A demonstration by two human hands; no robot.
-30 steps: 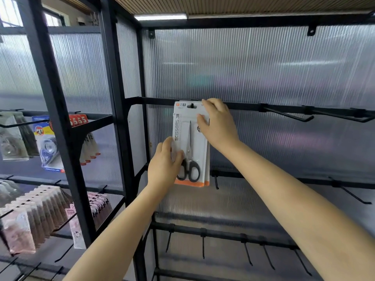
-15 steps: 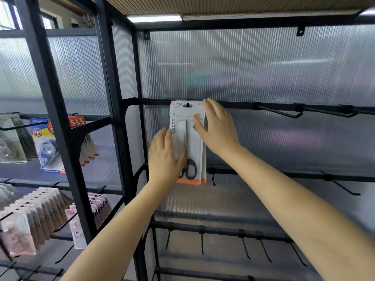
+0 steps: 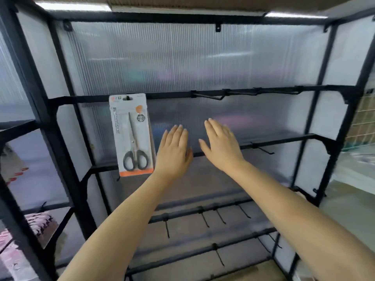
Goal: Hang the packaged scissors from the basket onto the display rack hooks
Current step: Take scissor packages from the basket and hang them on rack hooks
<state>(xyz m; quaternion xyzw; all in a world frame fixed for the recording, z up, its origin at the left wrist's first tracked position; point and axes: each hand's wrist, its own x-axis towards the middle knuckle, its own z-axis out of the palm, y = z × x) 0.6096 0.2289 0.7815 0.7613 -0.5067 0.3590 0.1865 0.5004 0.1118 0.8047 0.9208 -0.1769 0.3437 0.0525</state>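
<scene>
A pack of black-handled scissors [image 3: 132, 134] on a white and orange card hangs from the leftmost hook on the upper bar [image 3: 168, 95] of the black display rack. My left hand [image 3: 174, 153] hovers just right of the pack, fingers spread, holding nothing. My right hand [image 3: 221, 147] is further right, also flat and empty, in front of the second bar. The basket is out of sight.
Bare hooks [image 3: 209, 96] stick out along the upper bar to the right, one hook [image 3: 262, 150] on the second bar, and several hooks [image 3: 205, 219] on the lower bars. Pink packaged goods [image 3: 38, 226] hang in the left bay. A wire grid [image 3: 363, 120] stands at far right.
Both hands have let go of the scissors pack and moved right and down, away from it. The pack now hangs free on its hook. The view has swung to the right.
</scene>
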